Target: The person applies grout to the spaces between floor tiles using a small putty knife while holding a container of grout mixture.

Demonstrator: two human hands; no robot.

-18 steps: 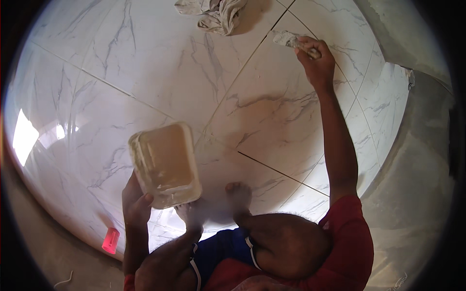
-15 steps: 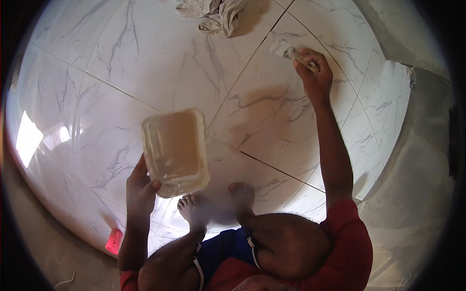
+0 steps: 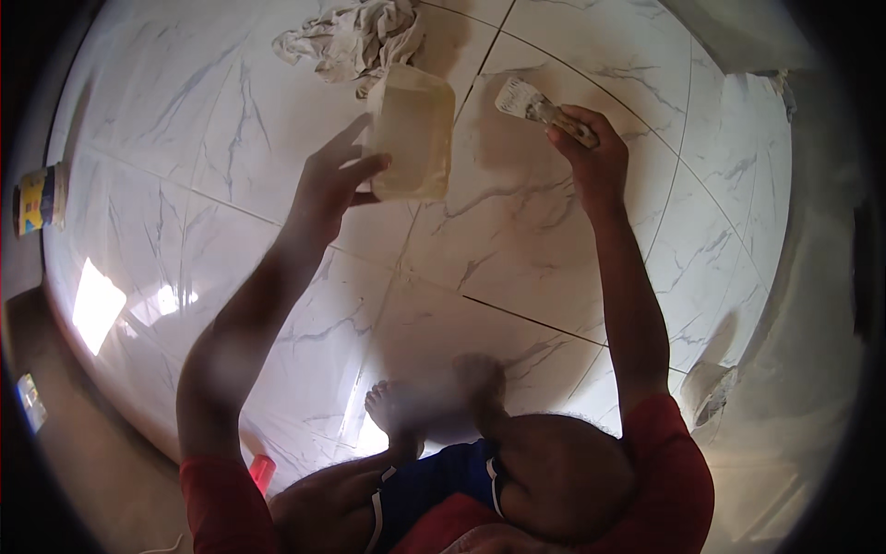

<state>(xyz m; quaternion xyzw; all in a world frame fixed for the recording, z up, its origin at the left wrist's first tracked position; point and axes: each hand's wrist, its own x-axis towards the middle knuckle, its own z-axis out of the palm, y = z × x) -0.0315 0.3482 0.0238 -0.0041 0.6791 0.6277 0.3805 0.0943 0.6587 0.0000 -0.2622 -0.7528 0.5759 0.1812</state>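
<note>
My left hand (image 3: 334, 177) grips the left side of a translucent plastic tub (image 3: 415, 134), its fingers partly hidden behind the wall. The tub hangs above the tiles at centre top, with pale cloudy liquid showing inside. My right hand (image 3: 595, 157) is closed round the handle of a flat paintbrush (image 3: 531, 100), whose wide end is caked white and points left toward the tub. Brush and tub are apart. Under both hands lies a floor of white grey-veined tiles (image 3: 517, 240), with dark joint lines running between them.
A crumpled pale cloth (image 3: 355, 42) lies on the tiles just beyond the tub. At the far left stands a yellow and blue container (image 3: 39, 200). Something red (image 3: 262, 473) rests beside my left elbow. My bare feet (image 3: 392, 406) are on the tiles. Bare grey concrete (image 3: 784, 369) borders the right side.
My left hand has carried the tub forward and to the right, nearer the cloth and the brush. The brush has shifted slightly left. The view has moved, bringing the yellow and blue container in.
</note>
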